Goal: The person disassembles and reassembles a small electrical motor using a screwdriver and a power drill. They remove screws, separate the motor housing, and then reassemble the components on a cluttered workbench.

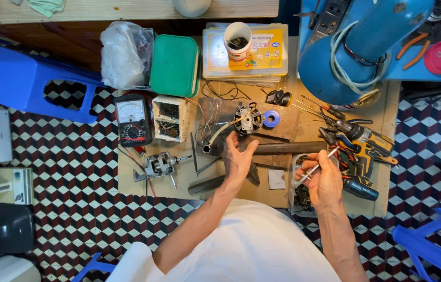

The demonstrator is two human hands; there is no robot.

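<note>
My left hand [239,156] hovers open over the wooden board [189,180], fingers spread toward a small motor stator [248,119] with copper windings and a dark metal pipe [288,148]. My right hand [325,177] grips a slim screwdriver [315,167] with a silver shaft, held slanted above a clear container of small parts [300,196]. A motor rotor with a shaft [160,165] lies on the board to the left.
An analog multimeter [133,120], a box of screws [168,119], a green lidded box [175,65], a cordless drill [369,143], pliers, a blue tape roll [271,119] and a blue fan housing [366,42] crowd the board. Blue stools [32,83] stand around it.
</note>
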